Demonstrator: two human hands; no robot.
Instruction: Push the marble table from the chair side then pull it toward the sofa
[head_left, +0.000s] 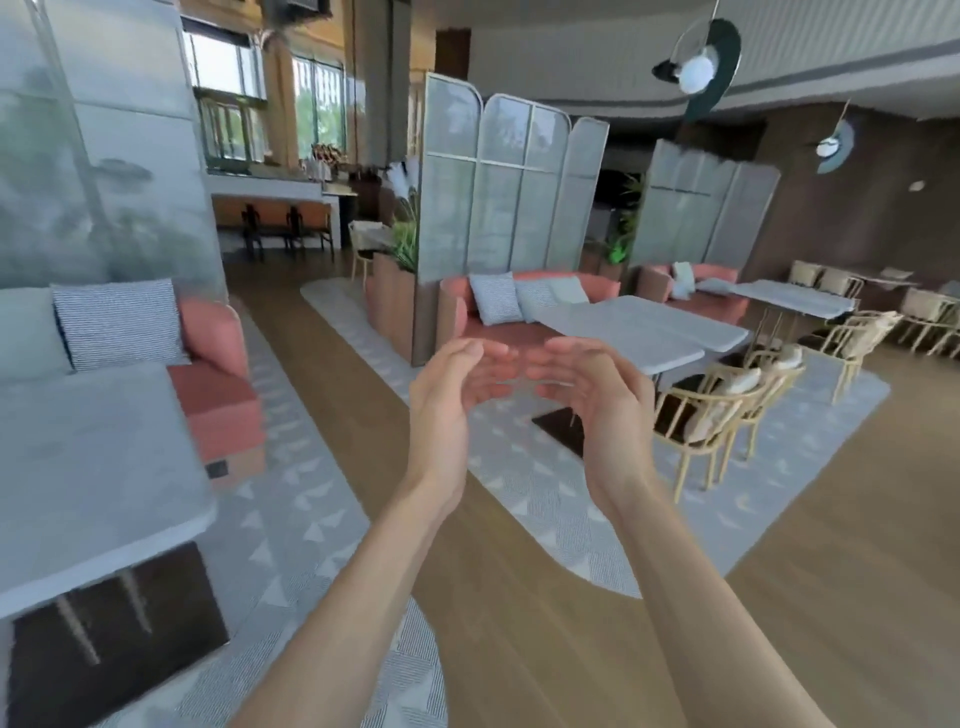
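Note:
Both my arms reach forward over the wooden floor. My left hand and my right hand hover side by side in mid-air with loosely curved fingers, palms facing each other, holding nothing. Behind them stands a grey marble table on a dark base, apart from my hands. A pink sofa with striped cushions lies along its far side, and wooden chairs stand at its near right side. A second marble table fills the near left, with another pink sofa behind it.
Patterned grey rugs lie under each seating group, with a strip of wood floor between them. Folding screens and a planter stand behind the sofa. More tables and chairs are at the far right.

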